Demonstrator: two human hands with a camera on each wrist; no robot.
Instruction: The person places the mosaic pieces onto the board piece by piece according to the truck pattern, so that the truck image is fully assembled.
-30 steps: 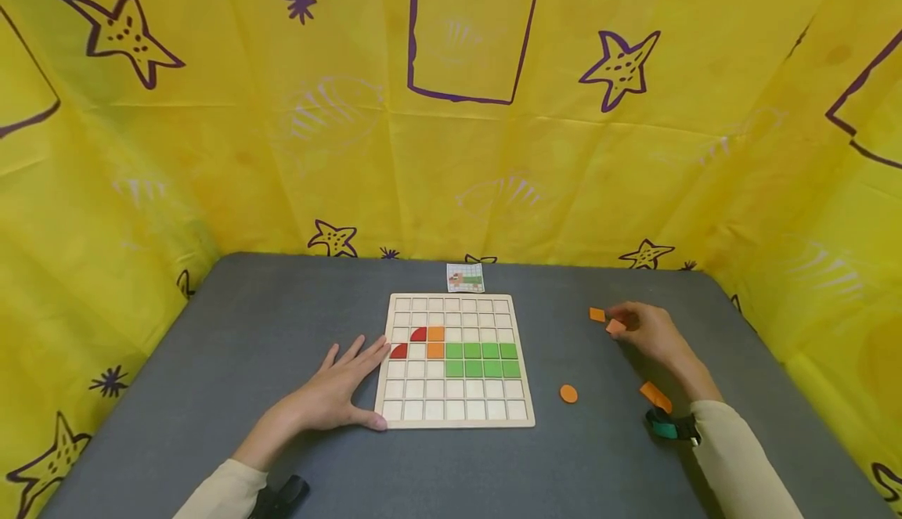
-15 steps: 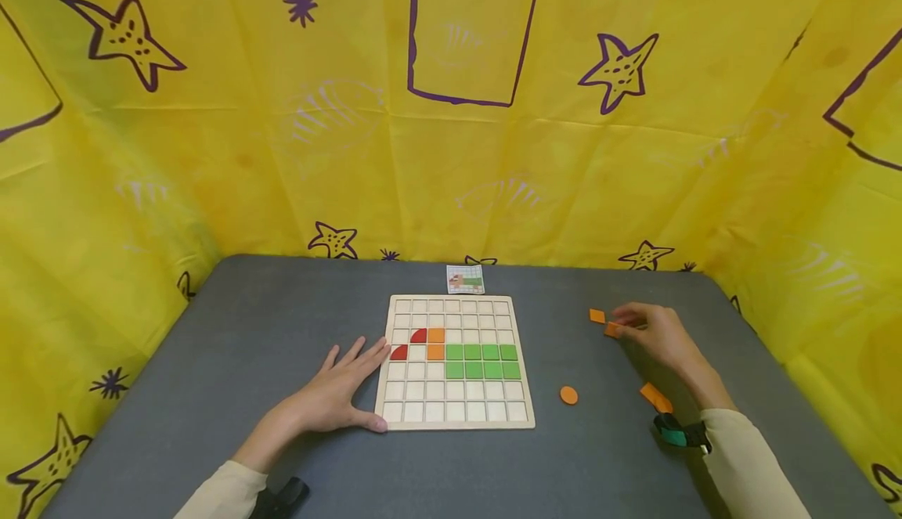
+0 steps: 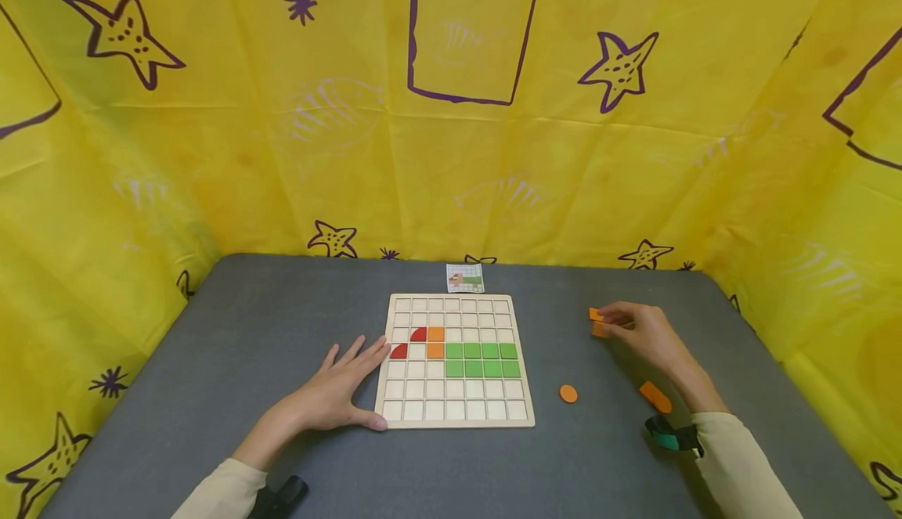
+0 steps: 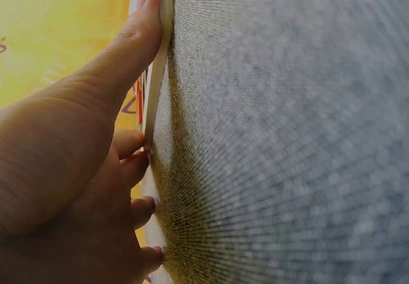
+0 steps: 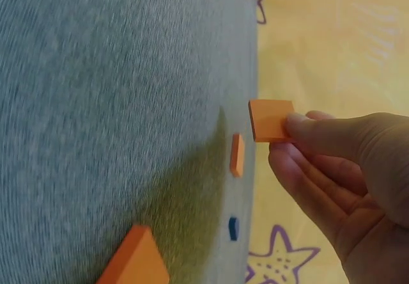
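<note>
My right hand (image 3: 650,335) pinches an orange square tile (image 5: 271,121) between thumb and fingers. In the right wrist view the tile is held up over the dark table, its flat face showing. Another orange tile (image 5: 237,155) lies on the table close by; in the head view it sits just behind the held one, partly covered by my fingers. My left hand (image 3: 331,394) lies spread along the left edge of a wooden grid board (image 3: 458,423), fingertips and thumb at its rim. Set in the board are red quarter-circle tiles (image 3: 398,351), orange squares (image 3: 436,342) and several green squares (image 3: 490,351).
An orange disc (image 3: 568,394) lies right of the board. More orange pieces (image 3: 655,397) lie near my right wrist. A small picture card (image 3: 465,278) is behind the board. In the right wrist view a small dark blue piece (image 5: 234,228) lies farther off. Yellow cloth (image 3: 451,182) surrounds the table.
My right hand has shifted left with the orange square tile, bringing it nearer the other orange tile. My left hand has stayed at the board's edge.
</note>
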